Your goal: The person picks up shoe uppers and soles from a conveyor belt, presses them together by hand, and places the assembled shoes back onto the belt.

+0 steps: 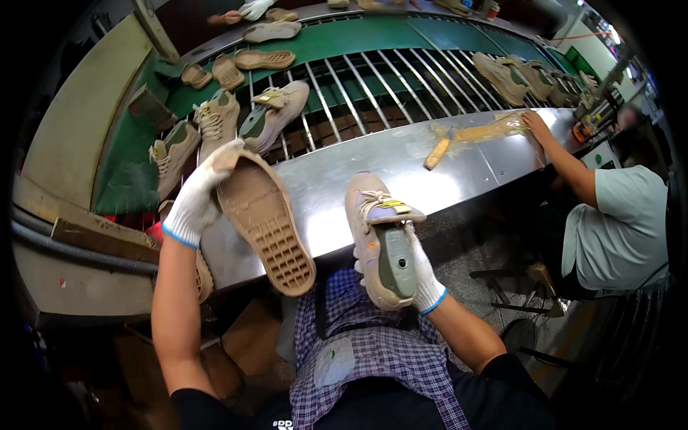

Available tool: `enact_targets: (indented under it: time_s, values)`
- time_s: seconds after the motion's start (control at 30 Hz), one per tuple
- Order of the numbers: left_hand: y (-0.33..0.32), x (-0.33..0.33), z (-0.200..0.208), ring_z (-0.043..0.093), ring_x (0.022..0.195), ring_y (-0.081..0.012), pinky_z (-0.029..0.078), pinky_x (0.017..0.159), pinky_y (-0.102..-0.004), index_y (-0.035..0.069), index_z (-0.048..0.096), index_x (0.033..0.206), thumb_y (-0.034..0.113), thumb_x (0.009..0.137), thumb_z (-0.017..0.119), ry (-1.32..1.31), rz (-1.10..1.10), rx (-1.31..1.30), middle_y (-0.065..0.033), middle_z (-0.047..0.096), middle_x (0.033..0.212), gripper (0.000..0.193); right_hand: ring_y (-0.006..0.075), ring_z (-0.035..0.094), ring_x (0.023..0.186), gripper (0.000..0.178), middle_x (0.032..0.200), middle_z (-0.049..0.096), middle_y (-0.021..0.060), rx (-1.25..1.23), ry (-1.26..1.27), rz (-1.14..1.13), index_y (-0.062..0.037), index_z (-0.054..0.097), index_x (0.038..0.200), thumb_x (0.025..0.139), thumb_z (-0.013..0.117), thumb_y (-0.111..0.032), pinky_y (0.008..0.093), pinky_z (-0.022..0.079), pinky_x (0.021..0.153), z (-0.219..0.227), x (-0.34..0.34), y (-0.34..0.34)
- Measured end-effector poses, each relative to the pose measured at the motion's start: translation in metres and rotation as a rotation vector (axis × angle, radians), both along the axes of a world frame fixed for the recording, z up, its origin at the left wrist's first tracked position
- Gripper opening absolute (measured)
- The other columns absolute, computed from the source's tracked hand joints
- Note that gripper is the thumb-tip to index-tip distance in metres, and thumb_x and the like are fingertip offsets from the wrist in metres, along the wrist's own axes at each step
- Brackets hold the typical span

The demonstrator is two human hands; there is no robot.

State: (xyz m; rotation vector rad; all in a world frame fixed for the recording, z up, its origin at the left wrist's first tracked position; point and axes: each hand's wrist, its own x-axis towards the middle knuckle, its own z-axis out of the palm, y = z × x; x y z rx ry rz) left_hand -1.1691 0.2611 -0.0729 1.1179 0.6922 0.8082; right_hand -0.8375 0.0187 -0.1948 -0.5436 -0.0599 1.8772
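My left hand [197, 197], in a white knit glove, is closed on one end of a tan shoe sole [265, 222]. The sole's hollow inner side, with its grid of square pockets, faces up. In my right hand [423, 276], also gloved, is a beige shoe upper [373, 247] with laces, lilac patches and a yellow tag. A green shoe last [396, 258] with a dark hole fills its opening. Sole and upper are held apart over the bench's near edge. Most of the right-hand fingers are hidden behind the upper.
Before me runs a metal bench [322, 193], with a roller conveyor [373, 93] and green belt [380, 36] beyond. Lasted shoes [276, 118] and loose soles [228, 72] stand at the left. Beside a brush [438, 150], a co-worker [616, 215] sits right. Another person's gloved hand [256, 8] shows far off.
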Motion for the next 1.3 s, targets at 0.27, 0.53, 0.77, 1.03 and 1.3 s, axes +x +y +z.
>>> enact_targets:
  time_s: [0.27, 0.53, 0.77, 1.03, 1.3]
  values:
    - [-0.079, 0.078, -0.026, 0.055, 0.146, -0.0258, 0.042, 0.125, -0.0397, 0.008, 0.031, 0.172, 0.012, 0.091, 0.08, 0.157, -0.23, 0.135, -0.0157, 0.056, 0.16, 0.095, 0.046, 0.064, 0.129, 0.091, 0.151, 0.052, 0.0311, 0.153, 0.32, 0.058, 0.0047, 0.037, 0.16, 0.103, 0.065, -0.061, 0.0522, 0.067, 0.1, -0.027, 0.011, -0.031]
    - [-0.088, 0.082, -0.107, 0.05, 0.148, -0.0286, 0.039, 0.125, -0.0435, 0.005, 0.066, 0.13, 0.019, 0.096, 0.081, 0.186, -0.553, 0.245, -0.0195, 0.059, 0.153, 0.039, 0.0617, 0.06, 0.131, 0.108, 0.153, 0.044, 0.0449, -0.123, 0.291, 0.071, 0.0027, 0.03, 0.167, 0.097, 0.064, -0.072, 0.0637, 0.068, 0.091, -0.078, -0.005, -0.126]
    - [-0.083, 0.119, -0.111, 0.068, 0.117, -0.0198, 0.052, 0.111, -0.0364, 0.001, 0.075, 0.126, 0.032, 0.11, 0.064, 0.275, -0.528, 0.044, -0.0114, 0.076, 0.126, 0.037, 0.0472, 0.067, 0.13, 0.068, 0.151, 0.059, 0.0326, -0.263, 0.23, 0.198, -0.0011, 0.042, 0.164, 0.116, 0.038, -0.05, 0.0573, 0.066, 0.099, -0.088, 0.003, -0.135]
    - [-0.098, 0.114, -0.137, 0.069, 0.122, -0.0256, 0.05, 0.116, -0.0395, -0.003, 0.077, 0.123, 0.023, 0.111, 0.055, 0.053, -0.437, -0.036, -0.0154, 0.077, 0.128, 0.036, 0.0365, 0.071, 0.127, 0.067, 0.153, 0.06, 0.0244, -0.314, 0.304, 0.222, -0.0017, 0.041, 0.163, 0.109, 0.067, -0.031, 0.0509, 0.065, 0.104, -0.121, -0.003, -0.135]
    - [-0.109, 0.115, -0.109, 0.069, 0.127, -0.0311, 0.051, 0.114, -0.0435, -0.006, 0.08, 0.114, 0.024, 0.108, 0.062, 0.151, -0.419, 0.043, -0.0223, 0.076, 0.134, 0.036, 0.0331, 0.073, 0.123, 0.048, 0.149, 0.062, 0.0217, -0.249, 0.28, 0.202, -0.0003, 0.047, 0.159, 0.116, 0.052, -0.022, 0.0479, 0.067, 0.101, -0.113, -0.001, -0.132]
